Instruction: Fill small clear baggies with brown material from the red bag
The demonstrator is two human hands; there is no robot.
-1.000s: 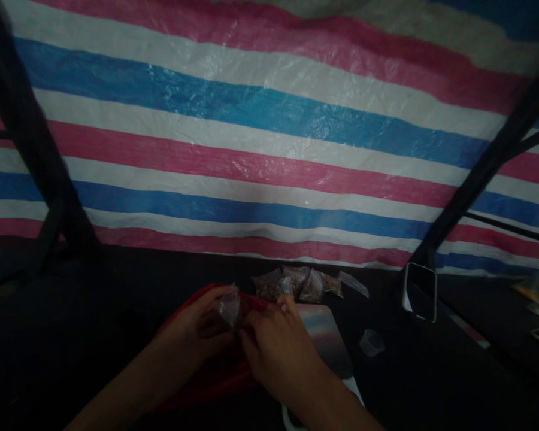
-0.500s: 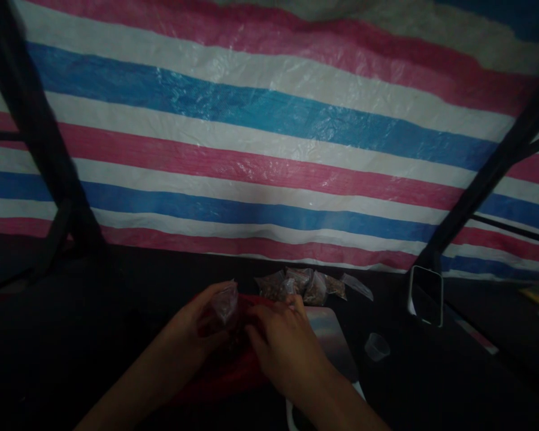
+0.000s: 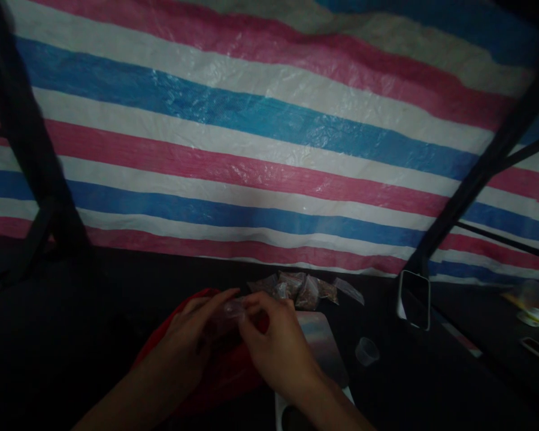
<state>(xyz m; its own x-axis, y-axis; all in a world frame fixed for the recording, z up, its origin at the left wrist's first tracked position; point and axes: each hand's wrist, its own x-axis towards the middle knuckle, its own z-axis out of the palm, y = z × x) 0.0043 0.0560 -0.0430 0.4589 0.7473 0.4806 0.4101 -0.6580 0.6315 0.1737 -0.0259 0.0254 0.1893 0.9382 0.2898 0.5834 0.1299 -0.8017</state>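
Observation:
Between my two hands is a small clear plastic bag [image 3: 233,309], over a red bag [image 3: 224,383] on the dark table. My left hand [image 3: 193,326] is closed on the bag's left side. With thumb and fingers, my right hand [image 3: 273,335] pinches the bag's right edge. How full the clear bag is stays too dark to tell. Just right of my right hand lies a scale with a shiny metal plate [image 3: 322,344]. Several small filled plastic bags [image 3: 308,292] lie behind it, with brown bits inside.
A flat clear bag [image 3: 349,290] lies beside the filled ones. A small clear cup [image 3: 367,351] stands right of the scale. A phone [image 3: 414,300] leans by a dark metal post [image 3: 449,203]. Behind hangs a striped plastic sheet [image 3: 251,173].
My right hand has come up out of the red bag's mouth to the clear bag's edge. My left hand has turned a little. The view has shifted slightly right.

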